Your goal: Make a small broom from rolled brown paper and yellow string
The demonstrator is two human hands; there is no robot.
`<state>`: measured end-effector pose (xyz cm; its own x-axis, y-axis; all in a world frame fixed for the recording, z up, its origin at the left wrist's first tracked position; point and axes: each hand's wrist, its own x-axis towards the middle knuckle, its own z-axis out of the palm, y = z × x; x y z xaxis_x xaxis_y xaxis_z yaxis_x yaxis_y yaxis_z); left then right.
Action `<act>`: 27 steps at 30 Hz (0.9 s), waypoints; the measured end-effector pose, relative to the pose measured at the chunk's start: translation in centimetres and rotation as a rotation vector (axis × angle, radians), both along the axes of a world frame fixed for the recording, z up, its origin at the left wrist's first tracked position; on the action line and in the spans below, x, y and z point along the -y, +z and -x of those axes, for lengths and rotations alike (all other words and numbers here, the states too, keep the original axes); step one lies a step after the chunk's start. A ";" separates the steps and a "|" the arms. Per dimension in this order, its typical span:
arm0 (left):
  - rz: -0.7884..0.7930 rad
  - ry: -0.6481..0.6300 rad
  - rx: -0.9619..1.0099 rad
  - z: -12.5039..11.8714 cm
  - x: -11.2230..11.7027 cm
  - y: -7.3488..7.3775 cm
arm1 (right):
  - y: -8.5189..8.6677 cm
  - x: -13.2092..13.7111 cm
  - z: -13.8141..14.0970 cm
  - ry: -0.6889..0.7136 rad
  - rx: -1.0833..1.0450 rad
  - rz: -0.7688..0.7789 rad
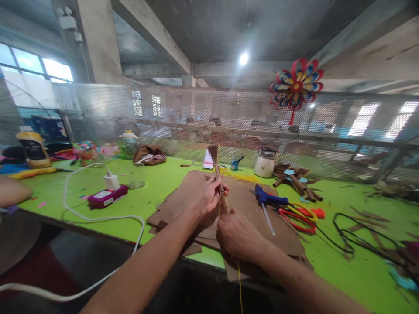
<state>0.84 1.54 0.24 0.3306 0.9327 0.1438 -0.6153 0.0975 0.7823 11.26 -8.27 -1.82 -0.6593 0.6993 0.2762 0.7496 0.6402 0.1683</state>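
My left hand (209, 195) is closed around a thin brown rolled-paper stick (218, 171), which stands tilted up over the work surface. Close below it, my right hand (238, 233) is closed in a pinch at yellow string (240, 285) by the stick's lower end. The string runs along the stick and hangs down past the table edge. Under both hands lies a stack of brown paper sheets (183, 192). A blue glue gun (271, 198) with a clear glue stick rests on the stack's right side, beside red-handled scissors (301, 224).
On the green table (170, 168), a purple power strip (108, 196) with a white cable lies left. A lidded jar (265, 162) and brown rolled pieces (299, 183) are at the back right. Black cable (347, 231) loops at right. A mesh screen (196, 117) stands behind. Another person's arm (13, 192) shows at far left.
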 end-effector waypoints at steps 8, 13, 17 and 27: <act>-0.016 0.014 0.019 0.5 -0.3 0.2 | -0.3 0.2 -0.2 0.079 -0.079 -0.028; -0.042 0.048 0.014 0.7 -0.5 0.1 | 1.5 0.8 -0.8 0.021 -0.373 -0.172; -0.093 -0.019 -0.019 0.7 0.0 0.1 | 2.2 -0.4 -2.0 -0.158 -0.732 -0.216; -0.181 -0.054 -0.090 0.1 1.1 0.4 | 0.5 -3.0 -1.4 -0.009 -1.207 0.489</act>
<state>0.78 0.47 0.63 0.3982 0.8752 0.2749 -0.5396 -0.0189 0.8417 12.70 -5.31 -1.32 -0.1700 0.8988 0.4041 0.2680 0.4368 -0.8587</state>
